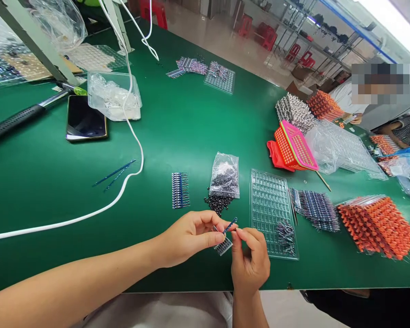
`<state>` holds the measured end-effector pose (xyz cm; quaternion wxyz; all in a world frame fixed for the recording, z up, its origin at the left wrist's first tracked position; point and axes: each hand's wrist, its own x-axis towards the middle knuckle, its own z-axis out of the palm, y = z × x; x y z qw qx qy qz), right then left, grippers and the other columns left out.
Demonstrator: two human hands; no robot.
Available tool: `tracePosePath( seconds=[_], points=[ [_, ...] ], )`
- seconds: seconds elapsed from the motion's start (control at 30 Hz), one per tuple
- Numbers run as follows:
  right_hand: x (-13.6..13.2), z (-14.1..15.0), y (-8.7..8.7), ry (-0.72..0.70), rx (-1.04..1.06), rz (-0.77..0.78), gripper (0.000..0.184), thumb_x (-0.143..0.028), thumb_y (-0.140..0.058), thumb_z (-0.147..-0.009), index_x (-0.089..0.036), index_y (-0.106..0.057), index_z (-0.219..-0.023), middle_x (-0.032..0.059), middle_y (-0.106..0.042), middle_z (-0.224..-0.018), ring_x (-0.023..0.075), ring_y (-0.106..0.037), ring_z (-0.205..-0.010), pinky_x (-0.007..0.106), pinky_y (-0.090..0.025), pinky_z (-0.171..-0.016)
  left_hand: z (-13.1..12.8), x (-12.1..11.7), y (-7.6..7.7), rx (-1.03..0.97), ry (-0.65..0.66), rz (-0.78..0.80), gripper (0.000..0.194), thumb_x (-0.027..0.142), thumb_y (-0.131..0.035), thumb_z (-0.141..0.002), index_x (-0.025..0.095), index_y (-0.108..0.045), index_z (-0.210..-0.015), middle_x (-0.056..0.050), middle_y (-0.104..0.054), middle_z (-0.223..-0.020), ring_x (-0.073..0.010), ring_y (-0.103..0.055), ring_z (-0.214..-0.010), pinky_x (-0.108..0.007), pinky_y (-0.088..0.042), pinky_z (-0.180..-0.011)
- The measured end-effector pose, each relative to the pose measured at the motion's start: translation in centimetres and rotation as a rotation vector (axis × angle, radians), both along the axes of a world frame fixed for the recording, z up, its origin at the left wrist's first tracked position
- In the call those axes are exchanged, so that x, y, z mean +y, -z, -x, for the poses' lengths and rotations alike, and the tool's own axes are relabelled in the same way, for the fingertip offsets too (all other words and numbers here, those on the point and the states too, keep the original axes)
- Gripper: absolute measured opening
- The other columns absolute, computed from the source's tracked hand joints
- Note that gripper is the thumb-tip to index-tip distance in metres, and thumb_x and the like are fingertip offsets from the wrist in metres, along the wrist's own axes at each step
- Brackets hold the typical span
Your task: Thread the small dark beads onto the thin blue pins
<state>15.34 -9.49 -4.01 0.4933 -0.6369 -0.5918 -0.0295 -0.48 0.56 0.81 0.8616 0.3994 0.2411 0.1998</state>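
Two bare hands meet just above the near edge of a green tabletop. The left hand reaches in from the lower left on a long forearm, palm turned down, fingers curled, pinching a small blue strip of parts between thumb and fingertips. The right hand rises from below, wrist bent, back of the hand toward the camera, thumb and forefinger closed on the upper end of the same strip. The strip hangs in the air between the two hands, tilted.

Just beyond the hands lie a small clear bag with dark beads spilled in front of it, another blue strip to the left, and a clear plastic tray to the right.
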Motion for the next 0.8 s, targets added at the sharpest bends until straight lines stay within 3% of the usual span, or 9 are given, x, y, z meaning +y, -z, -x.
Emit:
tracePosePath(
  seconds=[0.13,0.43,0.63,0.8],
  points=[
    [0.08,0.04,-0.03,-0.025,0.051,0.006,0.022,-0.009,-0.063,-0.089,-0.025,-0.062,-0.103,0.0022,-0.067,-0.086,0.0165,-0.065,-0.075,0.031,-0.054,-0.063,0.04,0.09,0.14,0.002,0.006,0.013,0.027,0.038,-0.078,-0.077,0.018,-0.059,-0.079,-0.010,-0.072,-0.112,-0.0249,-0.062,-0.109,-0.041,-0.045,-0.096],
    [0.23,0.19,-0.11,-0.020,0.049,0.016,0.022,-0.010,-0.063,-0.089,-0.024,-0.062,-0.106,0.0033,-0.067,-0.089,0.0162,-0.065,-0.079,0.031,-0.054,-0.064,-0.02,-0.04,0.23,-0.033,-0.021,-0.021,0.016,0.028,-0.074,-0.081,0.017,-0.062,-0.079,-0.005,-0.070,-0.100,-0.0160,-0.061,-0.091,-0.031,-0.047,-0.082],
    [0.30,0.15,-0.25,-0.028,0.005,0.009,0.025,-0.009,-0.062,-0.089,-0.026,-0.061,-0.108,0.0025,-0.066,-0.089,0.0155,-0.065,-0.077,0.030,-0.054,-0.063,0.12,-0.22,0.53,0.017,-0.021,-0.119,0.012,0.027,-0.070,-0.085,0.019,-0.062,-0.083,-0.007,-0.070,-0.104,-0.0195,-0.061,-0.101,-0.033,-0.048,-0.085],
    [0.40,0.09,-0.37,-0.055,-0.008,0.015,0.026,-0.006,-0.061,-0.089,-0.025,-0.062,-0.107,0.0029,-0.066,-0.090,0.0152,-0.065,-0.079,0.030,-0.055,-0.067,0.09,-0.08,0.34,0.018,-0.030,-0.082,0.017,0.029,-0.073,-0.081,0.018,-0.061,-0.081,-0.007,-0.069,-0.101,-0.0200,-0.062,-0.099,-0.034,-0.048,-0.086]
  ],
)
